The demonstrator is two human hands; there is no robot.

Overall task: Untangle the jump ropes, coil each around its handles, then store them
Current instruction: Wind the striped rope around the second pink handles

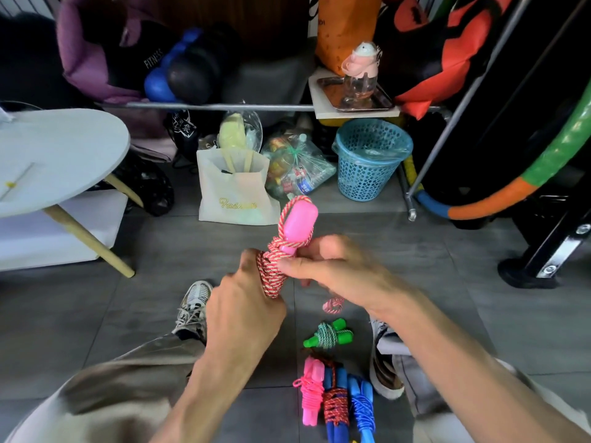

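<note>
Two bare forearms reach out from the bottom of the view, over bent knees in beige trousers, toward a red-and-white rope (pixel 271 271) held above the grey tiled floor (pixel 447 282). Its bundle sits in the left hand (pixel 246 302), whose fingers are curled round the wound turns, while the right hand (pixel 335 266) pinches the top of the coil just under the pink handle (pixel 299 223), thumb and forefinger pressing the cord against it. One loop runs up over the handle's end and back down. I judge this to be the coiling step, close to its finish: most of the cord looks already wound, and a short tail (pixel 333 304) hangs below the right hand. The next move probably calls for tucking that tail under a turn so the wrap locks, keeping tension so the coil does not spring loose. Near the feet, four ropes lie already bundled on the floor: a green rope (pixel 327 336), a pink rope (pixel 310 391), a red-and-blue rope (pixel 335 404) and a blue rope (pixel 363 407), the last three side by side and touching. Storing is not yet done. The second pink handle is hidden inside the grip or the coil; I cannot tell which. Motion blur softens both hands, and the frame's lower edge cuts off the bundled ropes.
</note>
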